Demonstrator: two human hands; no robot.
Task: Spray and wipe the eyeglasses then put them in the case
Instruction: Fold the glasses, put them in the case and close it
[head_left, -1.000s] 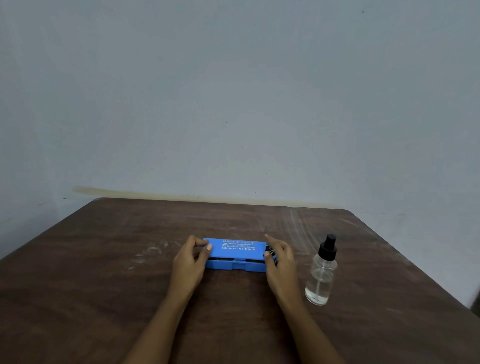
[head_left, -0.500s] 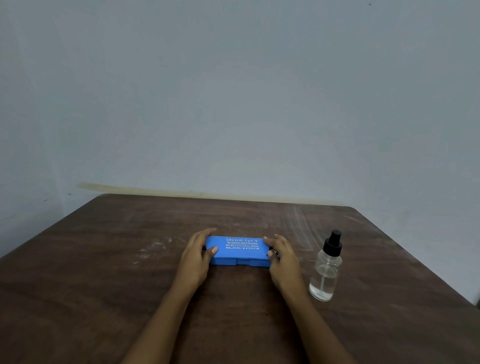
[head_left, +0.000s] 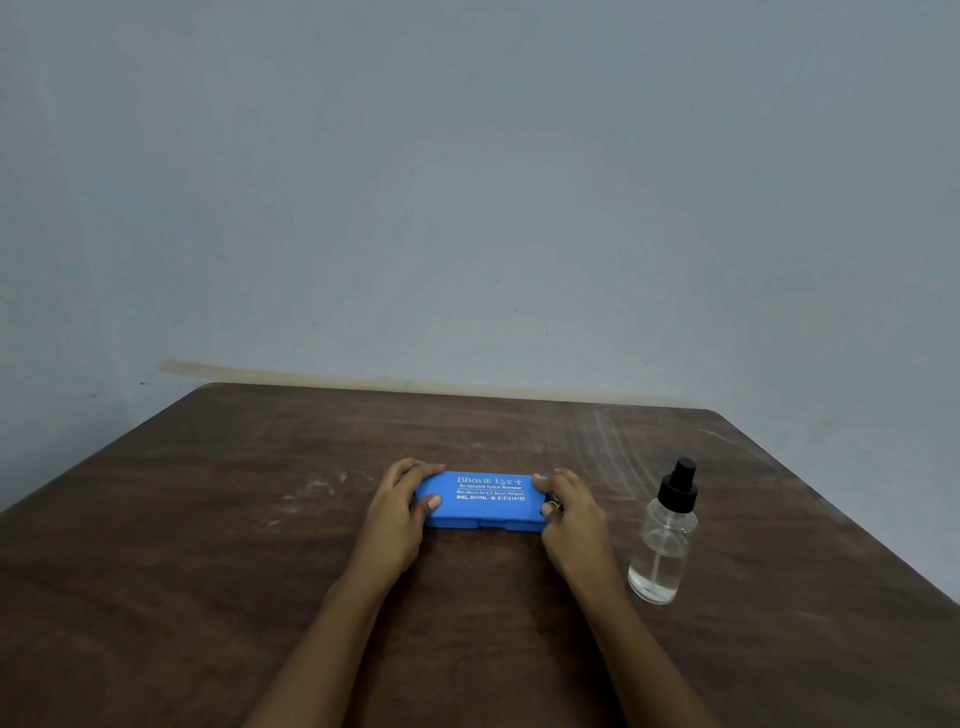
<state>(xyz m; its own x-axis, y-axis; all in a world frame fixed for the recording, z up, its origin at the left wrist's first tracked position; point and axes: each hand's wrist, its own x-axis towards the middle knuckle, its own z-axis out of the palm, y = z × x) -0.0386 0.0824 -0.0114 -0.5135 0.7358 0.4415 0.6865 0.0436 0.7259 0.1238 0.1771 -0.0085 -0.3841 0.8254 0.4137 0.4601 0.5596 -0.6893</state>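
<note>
While both hands hold its ends, blue eyeglass case lies flat and closed near the middle of wooden table. Long axis runs left to right; white lettering faces up, readable from the person's side. Left hand curls round left end, thumb on lid. Right hand curls round right end. Clear spray bottle stands upright, apart, right of that hand.

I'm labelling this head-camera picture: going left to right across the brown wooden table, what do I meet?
In order: left hand → blue rectangular plastic eyeglass case, closed and gripped at both ends → right hand → clear spray bottle with a black pump top, standing upright, apart from the hand.
</note>
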